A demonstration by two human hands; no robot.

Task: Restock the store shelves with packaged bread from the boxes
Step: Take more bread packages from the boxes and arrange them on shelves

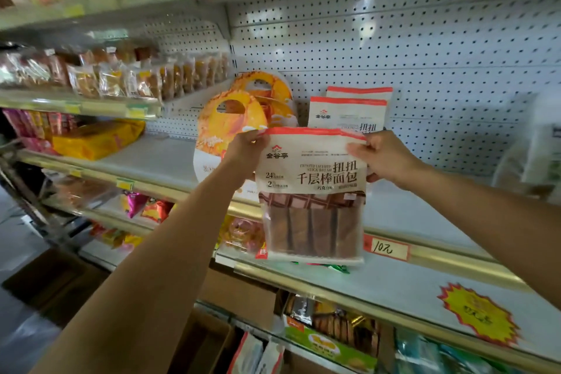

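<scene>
Both hands, left hand (246,152) and right hand (383,158), pinch glossy flat bread bag (312,191).

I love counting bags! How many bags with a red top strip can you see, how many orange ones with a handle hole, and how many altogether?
Red-topped bread bags: 3, one held by the left hand and right hand, two on the shelf
Orange handle bags: 2
Total: 5

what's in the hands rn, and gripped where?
One bread bag, held by both hands at its top corners: left hand pinches the upper left corner by the red seal strip, right hand grips the upper right edge.
</scene>
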